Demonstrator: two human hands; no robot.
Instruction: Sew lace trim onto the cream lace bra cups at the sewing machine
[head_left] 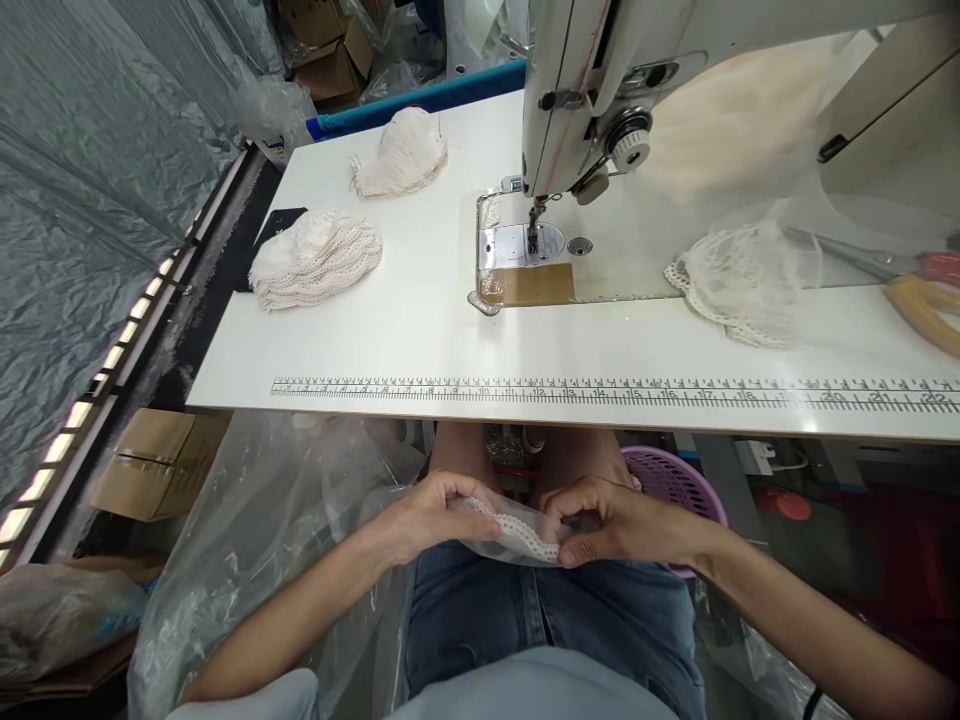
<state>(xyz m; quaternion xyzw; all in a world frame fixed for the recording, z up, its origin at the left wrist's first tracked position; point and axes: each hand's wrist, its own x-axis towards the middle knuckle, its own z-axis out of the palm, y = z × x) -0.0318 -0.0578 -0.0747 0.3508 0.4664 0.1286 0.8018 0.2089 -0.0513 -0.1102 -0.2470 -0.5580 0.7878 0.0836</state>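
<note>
Over my lap, in front of the table edge, I hold a strip of sheer fabric with white lace trim (521, 536). My left hand (442, 515) pinches its left end between thumb and fingers. The right end is gripped by my right hand (607, 520), with the thumb pressed near the lace. Between the two hands the lace edge runs slantwise, lower on the right. Beyond them stands a sewing machine (577, 110); its presser foot (533, 232) shows no cloth under it.
A stack of lace pieces (319, 258) and a single lace piece (405, 152) lie at the table's left. Another lace piece (742, 280) and scissors (926, 290) lie at the right. A purple basket (679, 478) stands below. A printed ruler (615, 393) runs along the front edge.
</note>
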